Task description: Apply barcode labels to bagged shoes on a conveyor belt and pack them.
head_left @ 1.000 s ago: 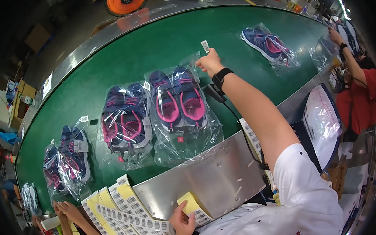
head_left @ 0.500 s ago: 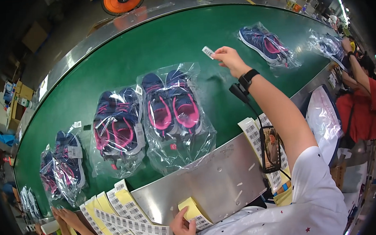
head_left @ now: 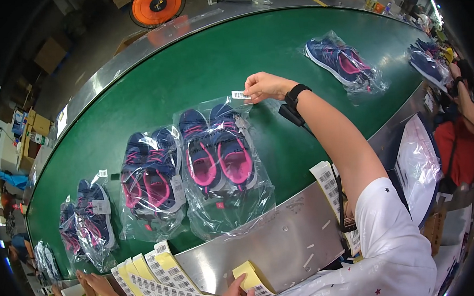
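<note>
My right hand (head_left: pixel 270 86), with a black band on its wrist, pinches a small white barcode label (head_left: pixel 239 95). The label is at the upper right corner of a clear plastic bag holding a pair of navy and pink sneakers (head_left: pixel 218 154); whether it touches the plastic I cannot tell. Down at the metal edge, my left hand (head_left: pixel 238 295) grips a yellow-backed label sheet (head_left: pixel 253 278) between thumb and fingers. To the left of the nearest pair lies another bagged pair (head_left: pixel 151 174), with a white tag on its side.
Strips of barcode labels (head_left: pixel 166 280) fan over the metal ledge (head_left: pixel 274 242). More bagged shoes lie on the green belt, at the left (head_left: pixel 88 220) and far right (head_left: pixel 342 62). A co-worker's hands (head_left: pixel 97 286) are at lower left; another person's arm (head_left: pixel 463 93) reaches in at right.
My right hand has brought the label left and nearer, to the bag's upper corner. The view has shifted slightly. My left hand still holds its sheet.
</note>
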Action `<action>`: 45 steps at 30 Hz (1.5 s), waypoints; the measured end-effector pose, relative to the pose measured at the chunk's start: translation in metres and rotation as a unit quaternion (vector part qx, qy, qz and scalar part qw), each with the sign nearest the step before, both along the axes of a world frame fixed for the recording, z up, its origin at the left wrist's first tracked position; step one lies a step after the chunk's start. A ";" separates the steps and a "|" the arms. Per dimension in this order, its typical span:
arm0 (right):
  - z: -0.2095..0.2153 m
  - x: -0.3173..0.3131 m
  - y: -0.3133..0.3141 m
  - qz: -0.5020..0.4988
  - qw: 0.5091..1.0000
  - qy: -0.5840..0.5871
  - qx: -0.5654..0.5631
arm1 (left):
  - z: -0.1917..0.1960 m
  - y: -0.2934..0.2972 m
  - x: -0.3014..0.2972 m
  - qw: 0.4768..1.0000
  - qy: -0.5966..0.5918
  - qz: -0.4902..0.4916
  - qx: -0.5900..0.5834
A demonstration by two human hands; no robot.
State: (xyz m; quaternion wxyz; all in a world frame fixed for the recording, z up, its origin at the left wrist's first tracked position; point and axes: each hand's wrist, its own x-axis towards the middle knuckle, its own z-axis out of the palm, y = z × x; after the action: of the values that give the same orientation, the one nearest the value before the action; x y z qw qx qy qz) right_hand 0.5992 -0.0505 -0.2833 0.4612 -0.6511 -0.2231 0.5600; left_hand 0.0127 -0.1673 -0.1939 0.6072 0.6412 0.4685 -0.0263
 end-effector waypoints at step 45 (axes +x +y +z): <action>0.010 0.134 -0.135 -0.029 0.611 -0.727 -0.312 | -0.032 -0.018 0.008 0.991 -0.123 0.005 0.058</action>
State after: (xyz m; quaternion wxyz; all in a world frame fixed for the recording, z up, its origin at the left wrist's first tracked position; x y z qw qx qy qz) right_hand 0.7333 -0.1853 -0.2735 -0.0676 -0.9554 -0.2779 -0.0743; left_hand 0.0211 -0.1856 -0.2254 0.6218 0.6718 0.3940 0.0827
